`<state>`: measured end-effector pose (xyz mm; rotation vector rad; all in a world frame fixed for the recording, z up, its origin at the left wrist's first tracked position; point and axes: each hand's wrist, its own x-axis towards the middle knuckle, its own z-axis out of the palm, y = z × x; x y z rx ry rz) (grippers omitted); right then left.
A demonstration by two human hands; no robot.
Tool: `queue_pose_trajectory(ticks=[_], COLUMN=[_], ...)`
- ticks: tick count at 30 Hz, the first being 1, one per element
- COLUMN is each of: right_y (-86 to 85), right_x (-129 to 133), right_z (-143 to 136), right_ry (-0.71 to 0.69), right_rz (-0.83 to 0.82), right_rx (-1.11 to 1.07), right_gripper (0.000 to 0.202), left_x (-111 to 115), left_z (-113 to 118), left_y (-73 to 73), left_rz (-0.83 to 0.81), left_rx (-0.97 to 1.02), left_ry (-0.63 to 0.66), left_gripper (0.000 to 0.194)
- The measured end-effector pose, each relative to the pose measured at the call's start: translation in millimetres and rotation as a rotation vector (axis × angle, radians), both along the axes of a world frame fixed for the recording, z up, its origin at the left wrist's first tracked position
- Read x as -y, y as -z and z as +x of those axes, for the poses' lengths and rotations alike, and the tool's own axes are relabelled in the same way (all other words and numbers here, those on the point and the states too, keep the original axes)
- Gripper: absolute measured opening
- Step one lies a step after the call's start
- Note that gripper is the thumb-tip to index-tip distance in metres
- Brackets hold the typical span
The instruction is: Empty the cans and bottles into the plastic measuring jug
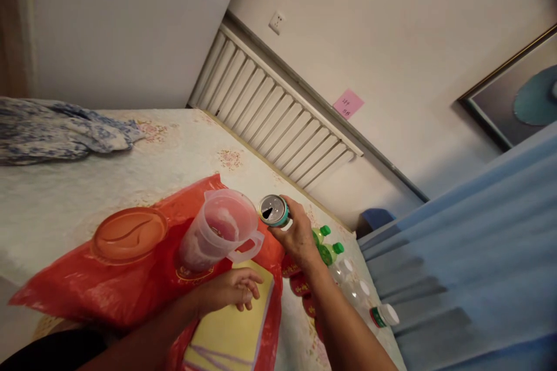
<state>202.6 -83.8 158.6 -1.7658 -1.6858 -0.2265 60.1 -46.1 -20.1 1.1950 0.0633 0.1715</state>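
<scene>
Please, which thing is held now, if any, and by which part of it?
The right hand holds an opened can by its side wall, below the top rim. The left hand appears to hold nothing.

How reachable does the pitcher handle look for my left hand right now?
Probably yes: the left hand seems empty, just below the pitcher handle in view, with nothing apparently blocking the way.

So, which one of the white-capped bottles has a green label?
The white-capped bottle at the end of the row, farthest from the right hand; the other white-capped bottles show no label.
</scene>
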Motion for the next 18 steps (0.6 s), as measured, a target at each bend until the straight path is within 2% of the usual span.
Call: queue_pose_trajectory(ticks=[6,18], right_y=[-6.7,-7.3], right_x=[-3.7,-9.8], right_z=[-3.3,-9.2], right_ry=[-0.022,-0.087], right_rz=[-0.012,-0.002], right_rx=[0.067,0.186], right_gripper=[0.052,0.056], left_x=[-1.0,-4.4], left_z=[-1.4,-5.6], left_y=[-0.8,-1.9], left_rz=[-0.004,-0.011], left_rx=[0.007,0.055], left_ry=[-0.013,-0.024], left_gripper=[0.049,0.048])
